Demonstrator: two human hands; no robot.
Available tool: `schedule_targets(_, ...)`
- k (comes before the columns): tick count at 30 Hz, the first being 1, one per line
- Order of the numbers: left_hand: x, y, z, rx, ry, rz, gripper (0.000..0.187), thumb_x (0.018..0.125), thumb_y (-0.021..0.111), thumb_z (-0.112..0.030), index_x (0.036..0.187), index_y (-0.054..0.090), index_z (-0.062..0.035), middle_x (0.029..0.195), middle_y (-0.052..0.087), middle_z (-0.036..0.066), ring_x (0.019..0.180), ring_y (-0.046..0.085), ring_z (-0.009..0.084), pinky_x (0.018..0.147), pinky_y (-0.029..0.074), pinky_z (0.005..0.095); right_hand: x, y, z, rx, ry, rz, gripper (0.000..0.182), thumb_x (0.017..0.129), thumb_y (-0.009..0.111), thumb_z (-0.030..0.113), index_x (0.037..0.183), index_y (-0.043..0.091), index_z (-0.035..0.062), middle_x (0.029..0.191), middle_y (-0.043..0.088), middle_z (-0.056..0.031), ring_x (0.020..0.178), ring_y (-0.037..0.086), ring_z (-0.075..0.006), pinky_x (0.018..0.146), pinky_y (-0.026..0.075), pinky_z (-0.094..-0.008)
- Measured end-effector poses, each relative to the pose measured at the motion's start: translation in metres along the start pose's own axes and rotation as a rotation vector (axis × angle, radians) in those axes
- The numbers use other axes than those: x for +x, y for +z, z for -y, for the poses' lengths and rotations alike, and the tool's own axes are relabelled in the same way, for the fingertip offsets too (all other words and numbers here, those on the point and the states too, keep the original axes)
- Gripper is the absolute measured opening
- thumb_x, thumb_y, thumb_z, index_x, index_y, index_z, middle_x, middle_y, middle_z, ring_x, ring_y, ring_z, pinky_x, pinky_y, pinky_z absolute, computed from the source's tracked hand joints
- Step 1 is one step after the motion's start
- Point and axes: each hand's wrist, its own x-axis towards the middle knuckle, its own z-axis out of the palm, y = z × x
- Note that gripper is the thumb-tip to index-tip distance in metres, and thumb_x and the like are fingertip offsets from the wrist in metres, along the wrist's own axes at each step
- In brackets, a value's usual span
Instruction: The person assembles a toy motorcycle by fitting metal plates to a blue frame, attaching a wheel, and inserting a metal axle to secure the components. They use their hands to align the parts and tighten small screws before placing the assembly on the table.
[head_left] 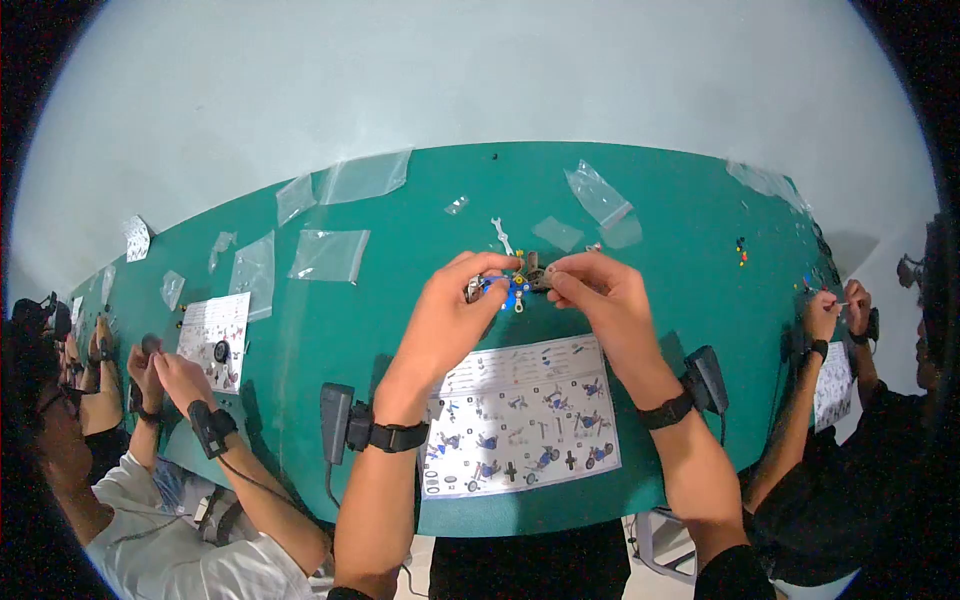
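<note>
My left hand (pixel 452 312) is closed round a small partly built toy model (pixel 514 291) with blue, yellow and grey pieces. The fingers of my right hand (pixel 606 292) pinch a dark grey piece (pixel 539 277) at the model's right side; whether it is joined to the model cannot be made out. Both hands are above the green table, just beyond a printed instruction sheet (pixel 520 425) with pictures of a motorbike build. A small silver wrench (pixel 501 236) lies just past my left fingertips.
Clear plastic bags (pixel 330 255) lie scattered on the green table (pixel 420 225), with another bag (pixel 600 193) farther right. Small coloured parts (pixel 742 252) sit at the right. One co-worker's hands (pixel 170 375) are at the left, near a black wheel (pixel 221 351); another's hands (pixel 838 312) are at the right.
</note>
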Motion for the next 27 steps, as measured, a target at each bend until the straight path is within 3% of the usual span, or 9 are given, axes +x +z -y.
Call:
schedule_targets(7,-0.004,-0.009,0.003,0.181,0.013,0.13,0.028,0.098,0.07,-0.008,0.124,0.075,-0.0022,0.106,0.071,0.006,0.093,0.063,0.013,0.081,0.052,0.0295,-0.002,0.009,-0.018,-0.054,0.038,0.015,0.014,0.1,0.072,0.006,0.111,0.072,-0.0031,0.096,0.075,-0.0068,0.086,0.073,-0.0132,0.076,0.059,-0.0272)
schedule_targets(10,-0.003,-0.016,-0.003,0.105,-0.08,0.126,0.03,0.096,0.072,-0.006,0.126,0.073,-0.0032,0.101,0.068,0.004,0.086,0.06,0.0095,0.074,0.051,0.0268,-0.002,0.009,-0.022,-0.068,0.012,0.061,0.016,0.099,0.072,0.005,0.114,0.071,-0.002,0.097,0.074,-0.0066,0.086,0.073,-0.0133,0.075,0.06,-0.0275)
schedule_targets(13,-0.004,-0.015,-0.006,0.037,-0.045,0.009,0.03,0.095,0.072,-0.005,0.126,0.071,-0.0037,0.097,0.066,0.0,0.081,0.057,0.006,0.069,0.048,0.0252,-0.001,0.007,-0.028,-0.02,0.033,0.089,0.017,0.099,0.072,0.005,0.115,0.07,-0.0008,0.099,0.073,-0.0066,0.085,0.073,-0.0134,0.075,0.06,-0.0273)
schedule_targets(19,-0.001,-0.022,0.002,0.089,-0.097,0.185,0.018,0.096,0.073,-0.007,0.113,0.075,-0.0028,0.096,0.066,-0.002,0.08,0.055,0.0051,0.067,0.046,0.0255,-0.002,0.008,-0.021,-0.054,0.037,0.101,0.013,0.101,0.073,0.008,0.11,0.071,0.0004,0.096,0.073,-0.005,0.082,0.072,-0.0114,0.071,0.057,-0.0261)
schedule_targets(27,-0.002,-0.021,0.008,0.141,0.033,0.123,0.012,0.095,0.073,-0.006,0.106,0.077,-0.0025,0.09,0.069,-0.004,0.076,0.056,0.0039,0.065,0.046,0.0246,-0.003,0.006,-0.022,-0.1,0.093,0.159,0.012,0.103,0.071,0.015,0.104,0.072,0.0031,0.09,0.073,-0.0031,0.076,0.071,-0.0107,0.066,0.053,-0.025)
